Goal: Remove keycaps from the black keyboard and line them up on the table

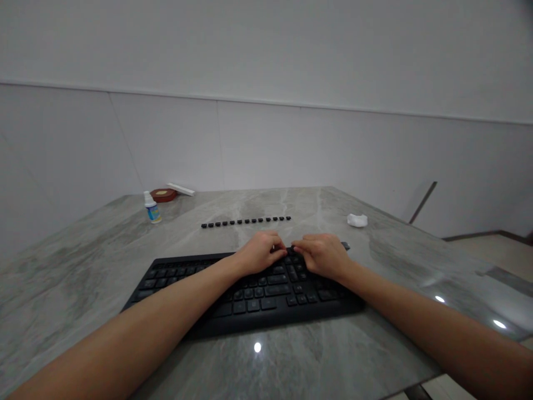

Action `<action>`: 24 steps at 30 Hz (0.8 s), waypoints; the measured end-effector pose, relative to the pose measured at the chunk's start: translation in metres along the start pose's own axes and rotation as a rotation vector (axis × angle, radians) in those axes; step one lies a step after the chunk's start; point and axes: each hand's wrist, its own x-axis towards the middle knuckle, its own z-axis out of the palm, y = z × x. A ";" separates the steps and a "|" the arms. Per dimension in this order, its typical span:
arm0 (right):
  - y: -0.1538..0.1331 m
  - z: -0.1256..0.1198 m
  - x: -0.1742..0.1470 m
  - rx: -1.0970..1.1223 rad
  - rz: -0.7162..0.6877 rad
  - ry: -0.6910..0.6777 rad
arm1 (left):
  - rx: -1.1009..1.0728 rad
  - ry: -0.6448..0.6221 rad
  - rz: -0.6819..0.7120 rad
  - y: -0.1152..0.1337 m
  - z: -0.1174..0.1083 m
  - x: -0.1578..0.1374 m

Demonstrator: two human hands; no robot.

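Keyboard (258,304) sits near the table's (400,266) front edge, left hand (261,251) and right hand (325,254) curled at its far edge, can't tell if they're gripping anything, loose keys (247,221) lined up beyond, probably for order.

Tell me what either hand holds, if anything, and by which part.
Cannot be told: the left hand and right hand nearly meet at the far edge of the keyboard, where anything pinched is too small to make out.

Gray marbled table (83,261), light spots (257,347) reflected near front and right edges. Pale wall (266,144) beyond far edge, seamed below long trim (266,104). Beige floor (491,250) past right edge.
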 end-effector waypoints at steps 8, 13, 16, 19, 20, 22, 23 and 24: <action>-0.002 0.005 0.000 0.122 -0.075 0.115 | 0.017 0.047 -0.082 0.005 -0.002 0.000; -0.003 0.006 0.001 0.119 -0.099 0.195 | -0.132 -0.021 -0.200 0.005 -0.005 0.002; -0.003 0.005 0.002 0.135 -0.110 0.257 | -0.281 -0.052 -0.227 0.004 -0.008 0.002; -0.004 0.004 0.004 0.146 -0.106 0.281 | -0.384 -0.032 -0.203 0.002 -0.009 0.002; -0.004 0.004 0.005 0.147 -0.100 0.274 | -0.399 -0.018 -0.203 0.001 -0.009 0.002; -0.004 0.004 0.006 0.143 -0.090 0.243 | -0.411 0.009 -0.213 -0.001 -0.007 0.003; -0.004 0.004 0.006 0.138 -0.084 0.223 | -0.412 0.022 -0.221 -0.001 -0.007 0.004; -0.003 0.005 0.007 0.133 -0.078 0.205 | -0.411 0.032 -0.230 -0.001 -0.006 0.004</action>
